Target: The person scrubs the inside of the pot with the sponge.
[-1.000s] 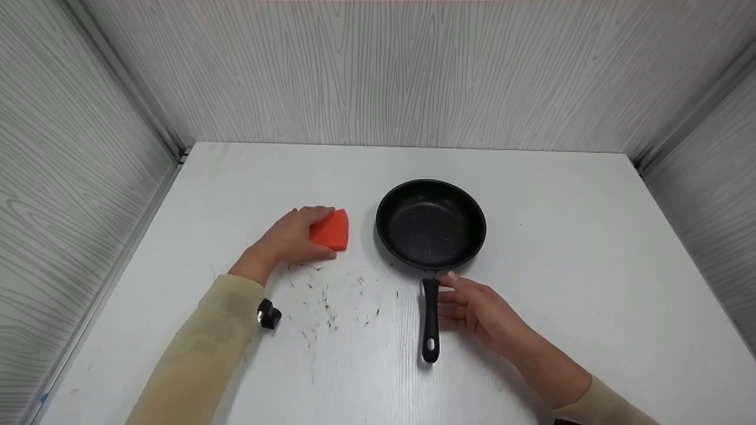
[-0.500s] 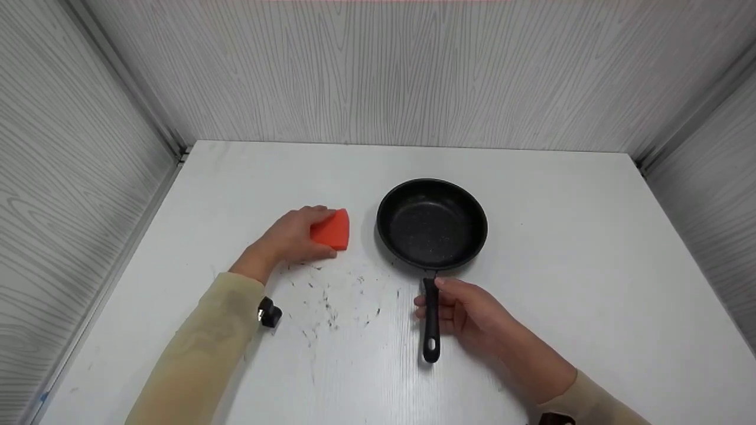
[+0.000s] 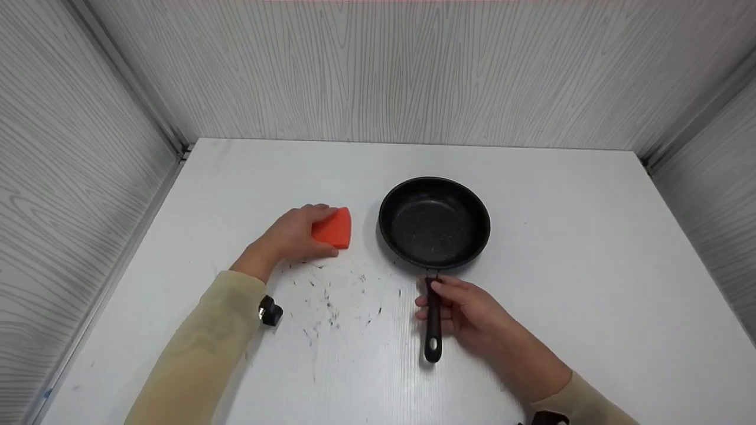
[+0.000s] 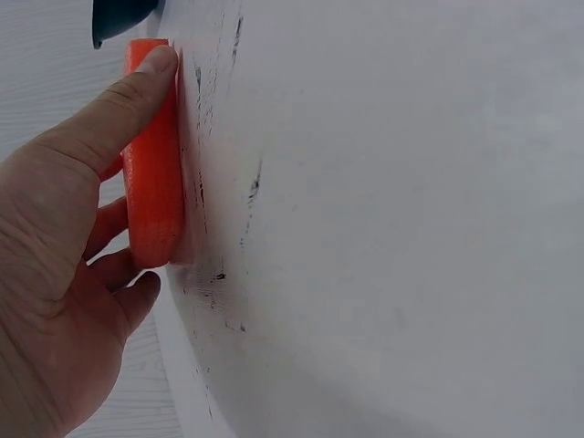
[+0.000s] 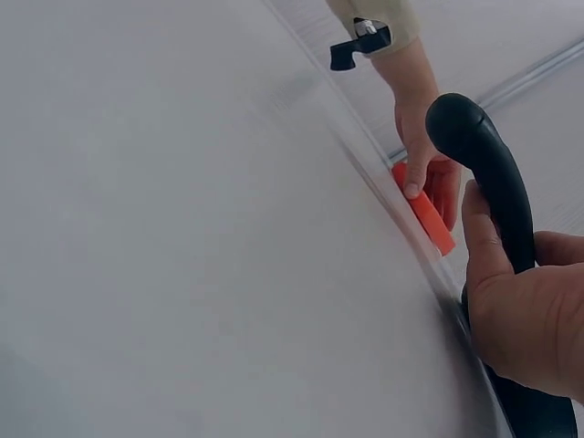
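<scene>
A black frying pan (image 3: 434, 221) sits on the white table, its handle pointing toward me. My right hand (image 3: 478, 310) grips that handle (image 3: 433, 330) near the pan end, thumb on top and fingertips showing on its left side. In the right wrist view the handle (image 5: 497, 173) rises between thumb and fingers. To the left of the pan, my left hand (image 3: 295, 235) holds an orange-red sponge (image 3: 335, 229) against the table. The left wrist view shows the sponge (image 4: 153, 182) from its edge, with the thumb along one side and fingers behind it.
Dark smudges and specks (image 3: 328, 307) mark the table in front of the sponge. Grey wood-grain panels (image 3: 407, 71) stand at the back and both sides. A small black device (image 3: 270, 311) is on the left sleeve.
My right hand has moved left onto the pan handle, its fingers passing beneath and its thumb closing over the top. The left hand and sponge stay in place.
</scene>
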### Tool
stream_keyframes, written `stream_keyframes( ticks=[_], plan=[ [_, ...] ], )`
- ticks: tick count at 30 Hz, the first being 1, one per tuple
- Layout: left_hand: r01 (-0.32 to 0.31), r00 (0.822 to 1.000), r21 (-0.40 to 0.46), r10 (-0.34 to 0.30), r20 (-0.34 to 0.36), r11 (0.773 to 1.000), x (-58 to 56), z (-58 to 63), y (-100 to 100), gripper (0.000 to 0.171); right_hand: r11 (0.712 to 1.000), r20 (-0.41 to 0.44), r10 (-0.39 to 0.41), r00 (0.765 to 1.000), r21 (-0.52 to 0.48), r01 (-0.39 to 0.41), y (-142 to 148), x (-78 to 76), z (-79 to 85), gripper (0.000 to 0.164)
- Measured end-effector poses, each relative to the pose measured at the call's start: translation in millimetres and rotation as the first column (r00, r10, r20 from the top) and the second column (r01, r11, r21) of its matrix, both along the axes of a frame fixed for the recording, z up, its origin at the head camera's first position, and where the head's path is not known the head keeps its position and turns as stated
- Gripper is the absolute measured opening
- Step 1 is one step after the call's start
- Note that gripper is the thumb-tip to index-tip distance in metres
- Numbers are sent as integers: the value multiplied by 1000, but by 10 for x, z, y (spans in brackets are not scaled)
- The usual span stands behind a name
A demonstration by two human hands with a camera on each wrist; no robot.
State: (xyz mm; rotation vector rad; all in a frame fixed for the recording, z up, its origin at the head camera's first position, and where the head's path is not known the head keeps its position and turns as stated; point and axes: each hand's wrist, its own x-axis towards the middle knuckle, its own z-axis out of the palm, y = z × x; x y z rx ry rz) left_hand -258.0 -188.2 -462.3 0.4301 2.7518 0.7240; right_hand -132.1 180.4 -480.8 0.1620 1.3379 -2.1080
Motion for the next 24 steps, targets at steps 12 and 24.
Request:
stream_keyframes(
  ticks=[12, 24],
  plan=[
    [-14, 1000, -3, 14, 26, 1000, 27, 29, -33, 88, 1000, -15, 6, 1000, 4, -6, -1, -7, -25, 47],
    [-5, 1000, 4, 5, 17, 1000, 54, 73, -106, 86, 1000, -73, 10, 997, 21, -9, -74, -1, -86, 38]
  ],
)
